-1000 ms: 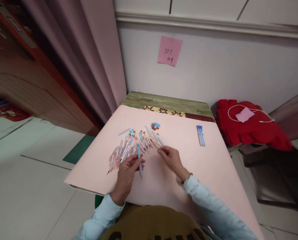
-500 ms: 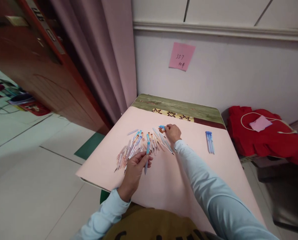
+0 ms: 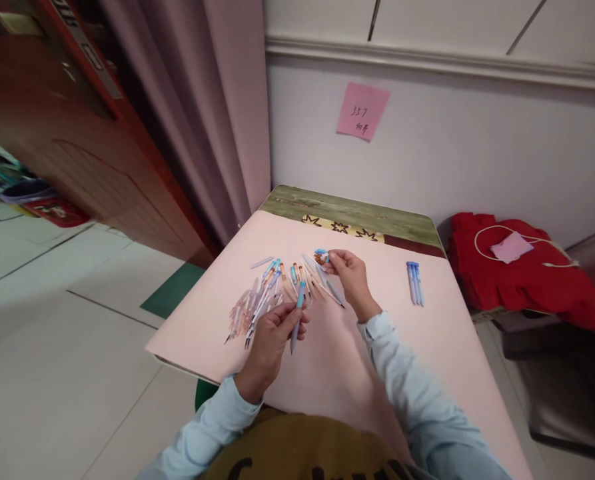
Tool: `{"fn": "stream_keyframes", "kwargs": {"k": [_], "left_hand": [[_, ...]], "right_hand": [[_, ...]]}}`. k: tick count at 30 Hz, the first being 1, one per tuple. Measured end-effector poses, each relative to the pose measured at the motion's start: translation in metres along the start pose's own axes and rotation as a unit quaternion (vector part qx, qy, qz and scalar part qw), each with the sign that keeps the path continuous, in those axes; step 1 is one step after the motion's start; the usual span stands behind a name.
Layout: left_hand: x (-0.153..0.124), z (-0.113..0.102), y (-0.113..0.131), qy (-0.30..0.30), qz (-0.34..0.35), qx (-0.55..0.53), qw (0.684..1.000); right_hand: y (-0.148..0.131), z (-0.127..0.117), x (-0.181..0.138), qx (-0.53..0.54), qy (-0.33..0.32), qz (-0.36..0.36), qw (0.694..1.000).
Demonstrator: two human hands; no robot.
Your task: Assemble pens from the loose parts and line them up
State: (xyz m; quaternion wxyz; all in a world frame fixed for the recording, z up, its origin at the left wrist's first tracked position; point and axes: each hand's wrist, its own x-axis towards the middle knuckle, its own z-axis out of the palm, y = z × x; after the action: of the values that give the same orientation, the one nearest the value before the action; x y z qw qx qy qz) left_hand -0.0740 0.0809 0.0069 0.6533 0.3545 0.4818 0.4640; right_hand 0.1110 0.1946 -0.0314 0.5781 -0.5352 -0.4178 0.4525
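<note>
Down at the near middle of the pink surface [image 3: 427, 347], the left hand [image 3: 272, 333] is closed around a blue pen barrel [image 3: 297, 319], which stands slanted between thumb and fingers with its pale lower end pointing toward the person and its blue upper end reaching up toward the loose parts. Just beyond that hand, and touching nothing of it that can be made out, lies a fan of pen parts [image 3: 277, 287]: clear and orange-tinted tubes on the left, blue and orange pieces toward the middle, thin refills slanting off to the right. The right hand [image 3: 350, 277] is up at the far edge of this spread, fingers drawn together in a pinch right at a small cluster of blue and brown bits [image 3: 321, 254]; whether it has actually gripped one of them is too small to tell. The two hands are apart, the right one farther from the person and to the right of the held barrel. Well off to the right on the same surface, three blue pens [image 3: 414, 283] lie side by side, parallel. At the far end the pink sheet stops and a green patterned tabletop [image 3: 357, 213] shows, with a pink sticky note [image 3: 362, 111] on the wall above it
</note>
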Motion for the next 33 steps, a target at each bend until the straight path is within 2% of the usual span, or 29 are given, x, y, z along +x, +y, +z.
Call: {"fn": "stream_keyframes", "kwargs": {"k": [3,7,15,20,33], "left_hand": [[-0.002,0.005,0.002,-0.004,0.003,0.006,1.0],[-0.007,0.01,0.003,-0.016,-0.001,0.01,1.0],[-0.012,0.007,0.001,-0.017,0.004,0.015,1.0],[-0.016,0.009,0.002,-0.023,0.0,0.014,1.0],[-0.018,0.009,0.004,-0.024,-0.003,0.015,1.0]], "right_hand": [[-0.021,0.009,-0.036,0.125,-0.063,0.055,0.989],[-0.037,0.013,-0.06,0.153,-0.083,0.089,0.981],[-0.042,0.014,-0.068,0.156,-0.095,0.105,0.978],[-0.042,0.013,-0.069,0.154,-0.082,0.087,0.981],[-0.053,0.011,-0.075,0.118,-0.119,0.054,0.984]]}}
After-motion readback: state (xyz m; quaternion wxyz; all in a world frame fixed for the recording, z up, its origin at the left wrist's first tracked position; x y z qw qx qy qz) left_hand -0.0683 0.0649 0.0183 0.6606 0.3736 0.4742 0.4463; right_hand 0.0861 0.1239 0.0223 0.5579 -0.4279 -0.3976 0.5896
